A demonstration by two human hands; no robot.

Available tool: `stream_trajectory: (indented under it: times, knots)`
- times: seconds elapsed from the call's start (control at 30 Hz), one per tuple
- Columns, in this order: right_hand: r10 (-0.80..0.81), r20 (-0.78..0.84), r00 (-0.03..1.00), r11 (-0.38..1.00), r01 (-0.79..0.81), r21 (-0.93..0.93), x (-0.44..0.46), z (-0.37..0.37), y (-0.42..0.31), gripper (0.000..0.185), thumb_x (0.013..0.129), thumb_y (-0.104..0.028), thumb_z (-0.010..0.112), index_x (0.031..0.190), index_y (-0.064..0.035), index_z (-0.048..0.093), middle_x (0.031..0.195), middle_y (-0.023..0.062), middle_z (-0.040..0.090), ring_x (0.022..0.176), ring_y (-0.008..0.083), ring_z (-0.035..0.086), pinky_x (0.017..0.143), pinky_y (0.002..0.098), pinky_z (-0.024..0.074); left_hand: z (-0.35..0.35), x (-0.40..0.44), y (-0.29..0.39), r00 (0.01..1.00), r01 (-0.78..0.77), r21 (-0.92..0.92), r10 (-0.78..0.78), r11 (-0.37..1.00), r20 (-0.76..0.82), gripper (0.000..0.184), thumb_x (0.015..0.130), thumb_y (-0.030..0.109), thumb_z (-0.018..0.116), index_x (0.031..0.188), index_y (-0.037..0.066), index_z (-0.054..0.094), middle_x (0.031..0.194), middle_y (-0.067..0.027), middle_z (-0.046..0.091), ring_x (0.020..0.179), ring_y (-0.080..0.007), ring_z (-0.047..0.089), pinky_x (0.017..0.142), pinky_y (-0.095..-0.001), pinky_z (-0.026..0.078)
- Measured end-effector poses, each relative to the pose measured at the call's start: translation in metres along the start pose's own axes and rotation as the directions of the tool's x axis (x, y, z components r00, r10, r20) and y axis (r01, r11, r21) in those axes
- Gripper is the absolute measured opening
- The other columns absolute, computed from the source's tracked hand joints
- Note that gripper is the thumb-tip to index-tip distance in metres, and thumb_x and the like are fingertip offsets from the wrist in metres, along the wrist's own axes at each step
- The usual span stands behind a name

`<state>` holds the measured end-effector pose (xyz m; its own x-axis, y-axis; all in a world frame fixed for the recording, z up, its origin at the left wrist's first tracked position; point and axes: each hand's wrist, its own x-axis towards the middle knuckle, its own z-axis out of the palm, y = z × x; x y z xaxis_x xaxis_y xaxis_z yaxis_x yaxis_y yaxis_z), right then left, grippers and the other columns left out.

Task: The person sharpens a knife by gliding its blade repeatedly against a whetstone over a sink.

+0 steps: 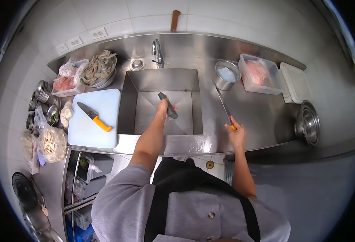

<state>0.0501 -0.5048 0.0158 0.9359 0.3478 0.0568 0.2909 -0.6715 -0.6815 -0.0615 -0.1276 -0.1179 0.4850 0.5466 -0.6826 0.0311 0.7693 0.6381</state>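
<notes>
Over the sink (123,105), my left hand (163,108) is closed around a dark grey bar that looks like a whetstone (172,112). A small reddish spot shows beside it; I cannot make out what it is. To the right of the sink, my right hand (237,135) grips the yellow handle of a long, narrow knife (224,105). Its blade points away from me, with the tip near a steel pot (226,84) that has something pale inside. Another yellow-handled knife (95,116) lies on the white cutting board (78,135), left of the sink.
A faucet (156,52) stands behind the sink. At back left are a bowl of shrimp (99,70) and a tub with pink contents (66,80). Bagged food (50,143) sits at far left. Rightward are a plastic container (260,74), a white basket (296,82) and steel bowls (308,123).
</notes>
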Motion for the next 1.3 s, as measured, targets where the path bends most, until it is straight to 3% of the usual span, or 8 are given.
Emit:
stream_trajectory:
  times: [0.23,0.3,0.5,0.67,0.83,0.97,1.17,1.3]
  knots:
    - [0.094,0.018,0.995,0.996,-0.094,0.005,-0.027,-0.019,0.024,0.051,0.087,-0.026,0.086,0.137,-0.0230,0.073,0.087,0.0132,0.061,0.075,0.0273,0.063,0.078,0.0388,0.0533,0.119,0.050,0.063,0.961,-0.221,-0.090,0.233,0.971,0.151,0.052,0.102,0.038,0.060,0.123,-0.010,0.058,0.103,-0.0227,0.068,0.078,-0.0343,0.071,0.067,-0.0490,0.062]
    - [0.110,0.001,0.994,0.994,-0.110,0.010,-0.034,-0.018,0.020,0.052,0.087,-0.025,0.086,0.137,-0.0225,0.073,0.086,0.0127,0.060,0.074,0.0268,0.062,0.077,0.0386,0.0531,0.152,0.096,0.083,0.919,-0.390,0.037,0.391,0.920,-0.042,0.037,0.104,0.032,0.060,0.114,-0.003,0.064,0.105,-0.0177,0.071,0.084,-0.0290,0.072,0.067,-0.0489,0.061]
    - [0.126,-0.077,0.989,0.991,-0.129,-0.035,-0.051,-0.005,0.001,0.052,0.087,-0.021,0.087,0.137,-0.0214,0.073,0.082,0.0105,0.056,0.072,0.0239,0.060,0.075,0.0377,0.0526,0.191,0.148,0.109,0.932,-0.283,-0.025,0.269,0.959,-0.242,0.029,0.094,0.015,0.076,0.115,-0.004,0.067,0.105,-0.0158,0.072,0.083,-0.0278,0.071,0.063,-0.0458,0.059]
    - [0.198,-0.065,0.978,0.979,-0.201,-0.032,-0.048,0.004,-0.021,0.055,0.084,-0.020,0.090,0.136,-0.0183,0.073,0.080,0.0048,0.052,0.071,0.0161,0.050,0.072,0.0311,0.0486,0.186,0.159,0.118,0.950,-0.248,-0.011,0.242,0.969,-0.197,0.025,0.097,0.016,0.075,0.101,-0.008,0.068,0.097,-0.0196,0.075,0.073,-0.0264,0.073,0.059,-0.0374,0.061]
    - [0.146,-0.014,0.989,0.989,-0.146,-0.037,-0.021,0.025,-0.052,0.052,0.088,-0.023,0.087,0.138,-0.0188,0.072,0.079,0.0048,0.054,0.072,0.0169,0.051,0.072,0.0323,0.0486,0.150,0.162,0.153,0.961,-0.168,0.480,0.034,0.861,0.274,0.046,0.103,0.035,0.068,0.105,-0.011,0.064,0.098,-0.0254,0.074,0.081,-0.0336,0.077,0.070,-0.0415,0.067]
    - [0.054,0.108,0.993,0.998,-0.049,-0.049,0.012,0.056,-0.088,0.046,0.092,-0.027,0.082,0.137,-0.0209,0.073,0.081,0.0100,0.056,0.071,0.0204,0.057,0.072,0.0348,0.0505,0.116,0.155,0.168,0.896,-0.190,0.420,-0.018,0.887,0.445,0.046,0.106,0.035,0.064,0.118,-0.010,0.062,0.097,-0.0217,0.075,0.089,-0.0308,0.078,0.088,-0.0394,0.066]
    - [-0.126,0.162,0.979,0.976,0.093,0.196,0.054,0.116,-0.116,0.037,0.099,-0.029,0.075,0.132,-0.0117,0.074,0.077,0.0097,0.058,0.068,0.0174,0.057,0.068,0.0340,0.0480,0.057,0.110,0.187,0.936,-0.340,0.442,0.252,0.830,0.247,0.043,0.107,0.041,0.058,0.095,0.002,0.071,0.075,-0.0060,0.071,0.058,-0.0154,0.066,0.051,-0.0274,0.050]
    - [0.106,0.435,0.894,0.900,-0.273,0.340,0.061,0.136,-0.145,0.031,0.105,-0.031,0.068,0.113,-0.0024,0.074,0.076,0.0046,0.061,0.063,0.0134,0.057,0.057,0.0314,0.0470,0.026,0.131,0.181,0.910,-0.411,0.529,0.366,0.743,0.193,0.057,0.108,0.053,0.049,0.084,0.006,0.070,0.068,-0.0032,0.066,0.050,-0.0133,0.058,0.044,-0.0286,0.040]
